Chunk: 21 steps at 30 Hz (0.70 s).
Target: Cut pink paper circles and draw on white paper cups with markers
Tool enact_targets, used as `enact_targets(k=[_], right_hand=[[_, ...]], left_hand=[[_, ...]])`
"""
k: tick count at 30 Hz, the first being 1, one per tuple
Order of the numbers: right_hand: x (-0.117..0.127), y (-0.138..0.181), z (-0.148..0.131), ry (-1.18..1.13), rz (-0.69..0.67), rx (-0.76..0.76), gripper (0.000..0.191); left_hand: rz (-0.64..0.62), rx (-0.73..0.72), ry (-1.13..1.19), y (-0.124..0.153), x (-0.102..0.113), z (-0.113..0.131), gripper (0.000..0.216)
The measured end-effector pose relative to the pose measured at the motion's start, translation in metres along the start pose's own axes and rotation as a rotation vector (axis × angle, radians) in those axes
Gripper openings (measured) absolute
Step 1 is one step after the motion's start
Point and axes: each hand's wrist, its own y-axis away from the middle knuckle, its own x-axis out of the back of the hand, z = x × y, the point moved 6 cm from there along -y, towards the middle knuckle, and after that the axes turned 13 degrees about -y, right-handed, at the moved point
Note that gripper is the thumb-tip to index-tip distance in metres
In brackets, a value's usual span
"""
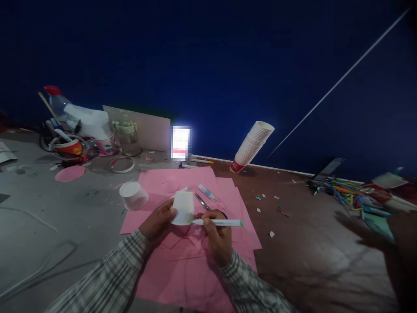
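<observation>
My left hand [159,221] grips a white paper cup [183,208] by its side, the cup tilted over the pink paper sheets [195,278]. Between the fingers of my right hand [219,239] is a white marker pen [223,222] with a green end. The pen's tip meets the cup near its lower right edge, though whether it has left a mark I cannot tell. Scissors [202,201] lie just behind my right hand, partly hidden by it. A clear tube with a blue label [207,193] rests beside them. Another white cup [133,195] sits left on the pink paper's edge.
A tall leaning stack of paper cups [252,145] stands by the blue wall. At back left are a green-lidded jar [127,137], a tape ring [122,164] and a pink paper disc [70,173]. Coloured sticks [350,191] and another person's blurred hand [361,230] are at right.
</observation>
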Motion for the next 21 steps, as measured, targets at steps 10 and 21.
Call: enact_targets(k=[10,21], right_hand=[[0.0008,-0.0010,0.0021,-0.011,-0.020,-0.005,0.027],[0.0009,-0.0007,0.0016,-0.007,-0.020,0.002,0.025]], left_hand=[[-0.015,-0.022,0.009,0.0001,-0.0009,0.0001,0.053],[-0.023,-0.015,-0.006,-0.0018,0.0010,-0.0018,0.055]])
